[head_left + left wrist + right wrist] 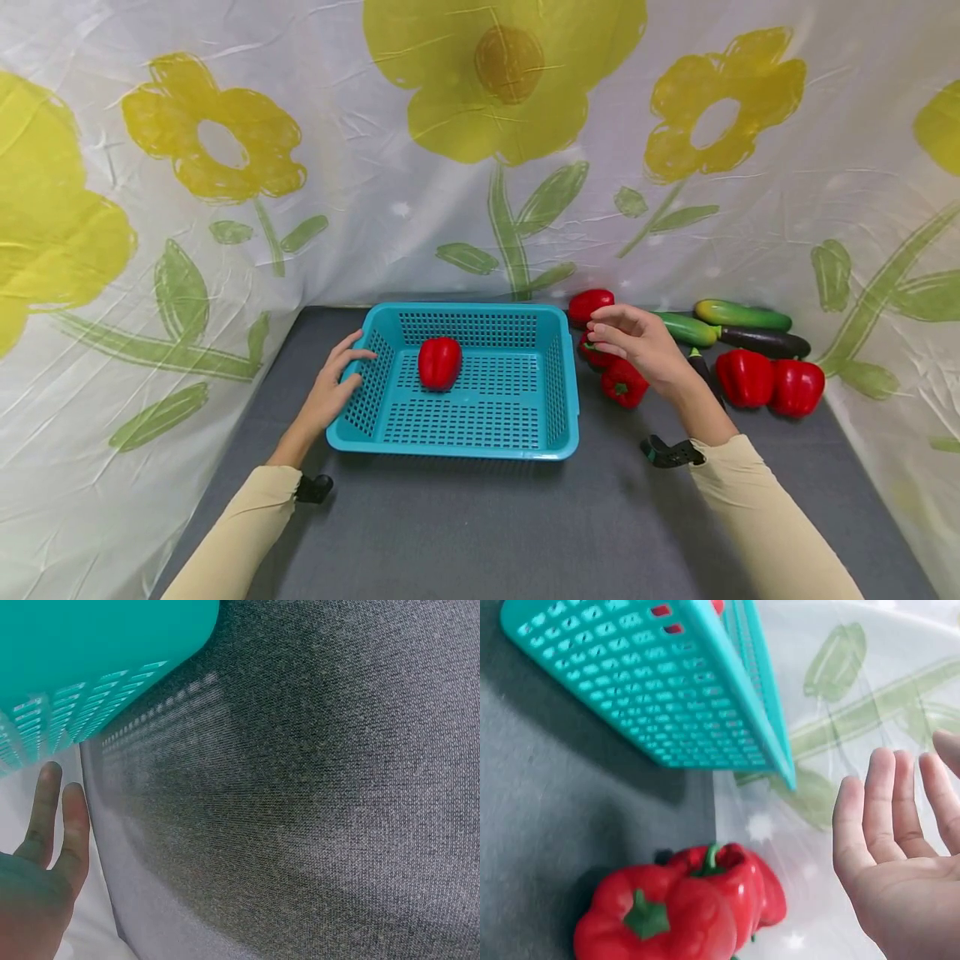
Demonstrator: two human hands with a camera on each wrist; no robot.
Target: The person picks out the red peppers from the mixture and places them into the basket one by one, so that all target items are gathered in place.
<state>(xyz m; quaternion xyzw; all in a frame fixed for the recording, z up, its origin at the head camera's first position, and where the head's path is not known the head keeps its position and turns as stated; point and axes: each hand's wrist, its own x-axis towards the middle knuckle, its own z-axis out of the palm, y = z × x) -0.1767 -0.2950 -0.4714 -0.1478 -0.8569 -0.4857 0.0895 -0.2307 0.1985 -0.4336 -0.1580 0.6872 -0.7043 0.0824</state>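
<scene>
A turquoise perforated basket (480, 449) stands on the dark table, and one red bell pepper (439, 364) lies inside it. At the basket's left rim is my left hand (332, 387), its fingers extended; I cannot tell whether they touch the rim. In the left wrist view, two straight fingers (75, 832) show beside the basket wall. My right hand (637, 343) hovers above several red bell peppers (624, 383) right of the basket, its fingers relaxed and the palm bare. The right wrist view shows these peppers (656, 915) below and left of that hand.
Farther right are a green zucchini (686, 328), a green-yellow one (742, 315) and a dark eggplant (765, 341). A second dark vegetable (701, 367) is partly behind the right forearm. Two red peppers (797, 388) sit nearby. A flower-printed curtain (337, 150) surrounds the table's back and sides.
</scene>
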